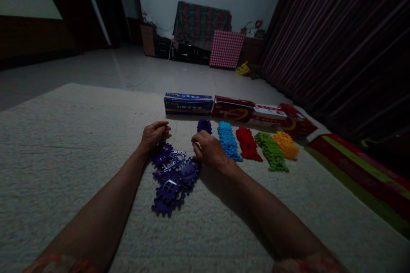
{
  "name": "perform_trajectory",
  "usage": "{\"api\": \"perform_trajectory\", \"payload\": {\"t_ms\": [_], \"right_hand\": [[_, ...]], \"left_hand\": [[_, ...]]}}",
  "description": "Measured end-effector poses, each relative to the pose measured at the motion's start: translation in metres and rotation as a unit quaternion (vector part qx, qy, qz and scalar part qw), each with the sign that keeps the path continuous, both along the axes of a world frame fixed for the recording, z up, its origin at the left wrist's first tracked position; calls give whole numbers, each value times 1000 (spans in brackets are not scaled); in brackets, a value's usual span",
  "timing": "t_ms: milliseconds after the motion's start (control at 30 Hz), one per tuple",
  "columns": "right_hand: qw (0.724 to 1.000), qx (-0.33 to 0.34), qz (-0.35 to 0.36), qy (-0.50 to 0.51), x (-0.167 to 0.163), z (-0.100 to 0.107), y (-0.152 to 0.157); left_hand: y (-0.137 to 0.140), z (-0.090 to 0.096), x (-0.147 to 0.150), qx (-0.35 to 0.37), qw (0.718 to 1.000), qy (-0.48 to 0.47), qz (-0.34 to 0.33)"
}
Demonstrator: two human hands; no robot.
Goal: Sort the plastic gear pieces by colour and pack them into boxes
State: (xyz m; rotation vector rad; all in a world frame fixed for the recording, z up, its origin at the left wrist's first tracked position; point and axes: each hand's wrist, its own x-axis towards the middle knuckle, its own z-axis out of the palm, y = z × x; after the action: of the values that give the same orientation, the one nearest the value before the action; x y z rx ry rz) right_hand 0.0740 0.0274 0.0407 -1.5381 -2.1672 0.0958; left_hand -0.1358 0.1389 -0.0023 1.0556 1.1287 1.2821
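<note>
Purple interlocking plastic tiles (173, 179) lie in a loose pile on the pale mat, some with window-like cutouts. Beside the pile's upper left edge is my left hand (155, 135), its fingers curled together; what they hold, if anything, is hidden. My right hand (209, 149) hovers at the pile's upper right with bent, closed fingers, and no piece shows clearly between them. Just beyond it stands a short row of purple tiles (204, 126). To its right run rows of blue tiles (229, 140), red tiles (248, 143), green tiles (271, 152) and yellow tiles (285, 145).
A blue box (188, 104) and dark red boxes (233, 109) line the far side of the rows. A long red and green box (358, 170) borders the right of the mat (80, 149). Dark curtains (333, 30) hang at the right.
</note>
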Motion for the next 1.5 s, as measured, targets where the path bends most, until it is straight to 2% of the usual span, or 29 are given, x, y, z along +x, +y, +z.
{"api": "perform_trajectory", "payload": {"t_ms": [100,233,333,433,533,633,800,1000,1200,1333,1500], "right_hand": [[996,36,4,77,7,-10,-14],[984,66,-6,166,9,-36,-36],[974,81,-26,209,3,-55,-49],[967,90,-50,233,-3,-63,-55],[966,85,-55,237,-5,-64,-54],[968,74,-49,236,-5,-62,-52],[968,69,-47,239,-2,-61,-52],[972,53,-15,227,3,-61,-53],[984,50,29,170,0,-58,-59],[984,60,16,169,-2,-58,-59],[976,61,0,208,2,-62,-53]], "left_hand": [[-1,4,-1,1,1000,-21,-9],[-7,8,1,-6,999,-13,-28],[-18,5,-5,25,997,28,-62],[-31,-2,-18,74,987,132,-53],[-47,-6,-27,120,959,255,-42],[-61,-7,-24,139,937,317,-46],[-71,-6,-15,172,916,360,-37],[-65,-11,-18,183,912,365,-46],[-69,-4,-10,200,889,408,-53],[-77,2,-1,192,902,381,-61],[-81,3,9,145,955,257,-40]]}}
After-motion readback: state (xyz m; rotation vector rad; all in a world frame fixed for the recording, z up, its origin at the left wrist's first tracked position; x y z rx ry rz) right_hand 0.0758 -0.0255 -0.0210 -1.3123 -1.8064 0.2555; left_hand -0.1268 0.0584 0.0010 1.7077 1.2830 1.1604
